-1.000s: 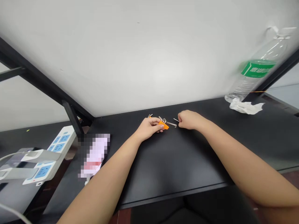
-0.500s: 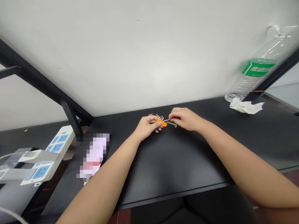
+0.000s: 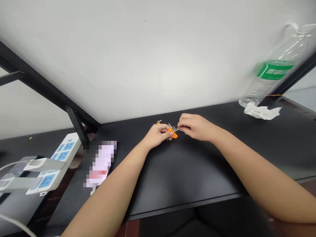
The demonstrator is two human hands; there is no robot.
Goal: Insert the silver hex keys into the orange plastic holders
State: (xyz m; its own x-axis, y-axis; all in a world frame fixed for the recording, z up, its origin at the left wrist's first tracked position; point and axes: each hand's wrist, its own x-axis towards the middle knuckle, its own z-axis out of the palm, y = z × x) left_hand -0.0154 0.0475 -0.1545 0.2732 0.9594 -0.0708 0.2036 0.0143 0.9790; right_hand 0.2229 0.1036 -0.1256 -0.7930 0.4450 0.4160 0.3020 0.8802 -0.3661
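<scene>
My left hand (image 3: 158, 135) is closed round an orange holder (image 3: 173, 133) with several small metal hex keys sticking out of it, resting on the black table (image 3: 182, 171). My right hand (image 3: 195, 126) sits right beside it, fingers pinched on a thin metal hex key (image 3: 178, 129) whose tip meets the holder. The two hands almost touch at the middle of the table's far side, close to the white wall.
A clear plastic bottle with a green label (image 3: 274, 70) leans at the far right, crumpled white tissue (image 3: 261, 112) at its foot. White power strips with blue sockets (image 3: 46, 164) lie at the left by a black frame post (image 3: 76, 126). A blurred pink-white item (image 3: 100, 163) lies left of my forearm.
My right hand moved left from the loose keys on the table to the orange holder, carrying a thin hex key. My left hand stayed on the holder.
</scene>
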